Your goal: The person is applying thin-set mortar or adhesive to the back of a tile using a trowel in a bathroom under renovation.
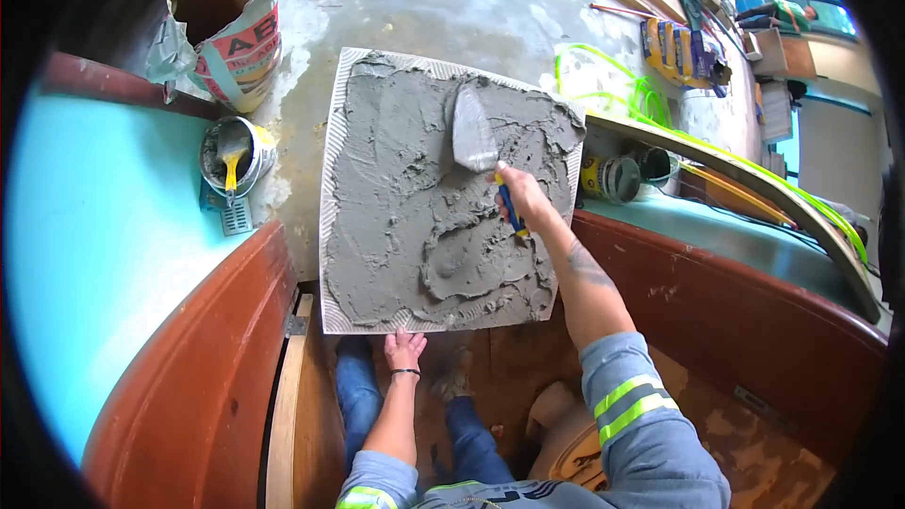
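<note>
A large square tile (330, 226) lies in front of me, its face mostly covered with uneven grey mortar (386, 179). Ridged marks show along its bare margins. My right hand (524, 196) is closed around the blue and yellow handle of a pointed trowel (473, 132), whose mortar-smeared blade rests over the upper middle of the tile. At the tile's near edge, my left hand (405, 351) grips the rim, and its fingertips are partly hidden. A rounded ridge of mortar surrounds a hollow near the lower right of the tile.
An open paper sack (236, 57) stands at the far left, with a bucket holding a yellow-handled brush (232, 165) below it. Brown door frames (207, 358) flank me. On the right are buckets (613, 177), a green hose (650, 99) and stacked packages (683, 55). Another person (790, 14) is far off.
</note>
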The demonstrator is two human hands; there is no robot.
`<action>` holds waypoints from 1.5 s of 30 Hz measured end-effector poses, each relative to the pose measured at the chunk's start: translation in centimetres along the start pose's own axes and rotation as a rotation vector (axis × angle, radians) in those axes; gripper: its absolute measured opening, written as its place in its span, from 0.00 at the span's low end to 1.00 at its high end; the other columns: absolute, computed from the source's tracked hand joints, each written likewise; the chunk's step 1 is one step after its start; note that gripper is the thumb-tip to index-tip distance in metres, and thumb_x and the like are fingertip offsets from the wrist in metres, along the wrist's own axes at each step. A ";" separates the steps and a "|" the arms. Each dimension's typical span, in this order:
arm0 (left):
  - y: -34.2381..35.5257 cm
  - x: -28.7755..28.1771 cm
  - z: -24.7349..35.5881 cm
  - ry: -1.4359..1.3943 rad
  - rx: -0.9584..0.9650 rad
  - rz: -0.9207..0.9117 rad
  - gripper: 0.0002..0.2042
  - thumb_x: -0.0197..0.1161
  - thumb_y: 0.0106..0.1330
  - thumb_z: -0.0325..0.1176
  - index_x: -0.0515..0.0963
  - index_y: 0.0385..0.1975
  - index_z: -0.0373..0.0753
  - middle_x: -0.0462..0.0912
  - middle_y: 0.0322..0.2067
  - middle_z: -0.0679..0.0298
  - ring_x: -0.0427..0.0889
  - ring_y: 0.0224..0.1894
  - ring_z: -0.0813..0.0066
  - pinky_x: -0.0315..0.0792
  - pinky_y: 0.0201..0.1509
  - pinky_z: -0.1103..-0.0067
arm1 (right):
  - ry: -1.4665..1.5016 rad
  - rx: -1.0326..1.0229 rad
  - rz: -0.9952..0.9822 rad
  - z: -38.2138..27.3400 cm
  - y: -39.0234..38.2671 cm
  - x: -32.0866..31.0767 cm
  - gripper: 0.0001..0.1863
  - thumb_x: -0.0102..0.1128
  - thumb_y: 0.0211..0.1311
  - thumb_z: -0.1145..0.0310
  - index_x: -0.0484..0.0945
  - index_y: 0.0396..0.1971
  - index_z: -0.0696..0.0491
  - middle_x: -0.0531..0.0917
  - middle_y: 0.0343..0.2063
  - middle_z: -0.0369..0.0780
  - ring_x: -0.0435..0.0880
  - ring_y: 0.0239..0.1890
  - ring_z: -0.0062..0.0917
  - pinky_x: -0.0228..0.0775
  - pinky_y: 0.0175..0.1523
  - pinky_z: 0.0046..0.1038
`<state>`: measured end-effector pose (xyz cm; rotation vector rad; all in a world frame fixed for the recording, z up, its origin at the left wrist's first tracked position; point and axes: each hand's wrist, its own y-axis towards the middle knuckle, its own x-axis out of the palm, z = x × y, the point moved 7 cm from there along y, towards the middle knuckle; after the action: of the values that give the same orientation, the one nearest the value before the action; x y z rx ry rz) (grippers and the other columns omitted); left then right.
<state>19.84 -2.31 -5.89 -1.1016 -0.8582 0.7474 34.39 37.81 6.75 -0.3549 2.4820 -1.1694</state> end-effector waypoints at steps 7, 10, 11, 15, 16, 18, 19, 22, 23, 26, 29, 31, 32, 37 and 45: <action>0.1 0.1 0.1 -0.049 0.020 -0.001 0.16 0.52 0.68 0.41 0.61 0.45 0.36 0.69 0.44 0.48 0.76 0.48 0.46 0.75 0.48 0.60 | 0.545 0.201 -0.099 0.3 -1.8 0.4 0.23 0.39 0.68 0.46 0.71 0.43 0.50 0.67 0.15 0.29 0.62 0.13 0.14 0.59 0.18 0.21; 0.6 -0.1 -0.1 -0.014 -0.013 0.018 0.16 0.52 0.68 0.41 0.61 0.45 0.35 0.68 0.45 0.48 0.76 0.47 0.47 0.75 0.48 0.61 | 0.510 0.244 -0.265 -1.9 0.4 5.0 0.22 0.37 0.69 0.47 0.71 0.42 0.50 0.67 0.15 0.29 0.62 0.14 0.13 0.60 0.20 0.20; 0.4 0.0 -0.2 -0.017 -0.030 0.023 0.17 0.52 0.68 0.41 0.61 0.45 0.35 0.68 0.45 0.48 0.76 0.47 0.47 0.76 0.47 0.61 | 0.505 0.246 -0.274 -2.6 0.8 6.1 0.22 0.37 0.69 0.47 0.71 0.42 0.50 0.67 0.15 0.29 0.62 0.14 0.13 0.60 0.20 0.20; 0.4 -0.6 0.0 -0.052 -0.027 0.050 0.17 0.52 0.68 0.40 0.61 0.46 0.34 0.70 0.43 0.48 0.78 0.45 0.47 0.76 0.46 0.60 | 0.390 0.235 -0.291 -4.6 1.3 10.9 0.22 0.38 0.69 0.48 0.71 0.43 0.50 0.66 0.15 0.28 0.60 0.13 0.13 0.59 0.19 0.19; 0.3 -0.5 0.1 -0.052 -0.022 0.041 0.15 0.51 0.68 0.39 0.61 0.44 0.34 0.70 0.41 0.49 0.78 0.45 0.47 0.77 0.46 0.61 | 0.354 0.220 -0.286 -5.1 1.3 11.7 0.22 0.38 0.69 0.48 0.71 0.44 0.51 0.66 0.15 0.28 0.61 0.13 0.13 0.59 0.19 0.20; 0.3 -0.5 0.0 -0.061 -0.033 0.043 0.14 0.51 0.69 0.39 0.61 0.44 0.35 0.70 0.41 0.50 0.78 0.45 0.47 0.77 0.45 0.61 | 0.312 0.175 -0.276 -5.7 2.0 13.0 0.23 0.39 0.68 0.47 0.71 0.44 0.52 0.66 0.15 0.29 0.62 0.14 0.14 0.61 0.20 0.21; 0.2 -0.4 0.0 -0.062 -0.049 0.037 0.13 0.51 0.69 0.38 0.61 0.43 0.35 0.71 0.40 0.50 0.78 0.45 0.47 0.77 0.45 0.61 | 0.306 0.178 -0.282 -5.9 2.3 13.6 0.23 0.39 0.68 0.47 0.71 0.44 0.52 0.66 0.15 0.29 0.62 0.14 0.14 0.61 0.20 0.21; 0.1 0.0 0.0 -0.099 -0.046 0.008 0.12 0.50 0.69 0.37 0.61 0.42 0.35 0.71 0.39 0.51 0.78 0.45 0.47 0.77 0.45 0.62 | 0.175 0.077 -0.238 -6.8 2.9 14.4 0.25 0.40 0.68 0.48 0.71 0.43 0.57 0.67 0.15 0.32 0.64 0.14 0.17 0.62 0.20 0.22; 0.1 0.0 0.0 -0.106 -0.049 -0.005 0.12 0.49 0.70 0.37 0.61 0.42 0.35 0.71 0.39 0.51 0.78 0.45 0.47 0.77 0.45 0.62 | 0.173 0.078 -0.245 -7.0 3.0 14.7 0.25 0.40 0.68 0.48 0.71 0.43 0.57 0.67 0.15 0.32 0.64 0.14 0.17 0.62 0.20 0.22; 0.2 -0.3 0.1 -0.073 -0.030 0.017 0.11 0.49 0.70 0.37 0.61 0.41 0.35 0.71 0.39 0.51 0.79 0.45 0.47 0.77 0.45 0.62 | -0.023 -0.023 -0.203 -8.4 3.3 14.8 0.26 0.41 0.67 0.48 0.73 0.41 0.59 0.69 0.16 0.34 0.67 0.15 0.18 0.63 0.19 0.23; 0.1 0.2 0.1 -0.055 -0.024 0.003 0.11 0.49 0.70 0.37 0.61 0.39 0.35 0.71 0.39 0.51 0.79 0.45 0.47 0.77 0.45 0.62 | -0.070 -0.099 -0.189 -9.8 4.4 15.0 0.24 0.43 0.66 0.50 0.73 0.37 0.58 0.72 0.16 0.37 0.69 0.13 0.21 0.63 0.17 0.26; 0.1 0.4 0.2 -0.065 -0.027 -0.012 0.11 0.49 0.69 0.37 0.61 0.39 0.35 0.71 0.39 0.52 0.79 0.45 0.47 0.77 0.45 0.62 | -0.147 -0.085 -0.127 -10.3 4.3 14.5 0.24 0.42 0.66 0.51 0.73 0.36 0.60 0.72 0.14 0.38 0.70 0.12 0.22 0.64 0.17 0.28; 0.1 0.2 0.3 -0.061 -0.020 -0.002 0.11 0.49 0.69 0.37 0.61 0.38 0.35 0.71 0.39 0.52 0.79 0.44 0.48 0.77 0.45 0.62 | -0.292 -0.125 -0.115 -10.7 4.0 14.2 0.24 0.42 0.66 0.51 0.73 0.35 0.60 0.72 0.12 0.38 0.70 0.12 0.22 0.64 0.17 0.29; 0.1 0.0 0.5 -0.036 -0.015 0.016 0.14 0.51 0.69 0.38 0.61 0.41 0.33 0.70 0.39 0.50 0.78 0.46 0.49 0.78 0.46 0.63 | -0.548 -0.164 -0.171 -9.7 2.6 11.6 0.26 0.40 0.67 0.51 0.74 0.33 0.62 0.71 0.09 0.37 0.70 0.11 0.22 0.64 0.19 0.27; 0.3 -1.0 0.7 0.005 -0.077 -0.107 0.11 0.53 0.68 0.37 0.65 0.41 0.37 0.72 0.41 0.58 0.79 0.46 0.58 0.76 0.45 0.66 | -0.404 -0.002 -0.324 -2.2 -3.9 13.4 0.27 0.41 0.67 0.48 0.75 0.38 0.60 0.71 0.13 0.34 0.69 0.13 0.18 0.63 0.18 0.23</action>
<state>18.73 -2.81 -6.24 -1.1163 -0.9405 0.6266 21.66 31.88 8.09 -0.9239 2.1210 -1.0813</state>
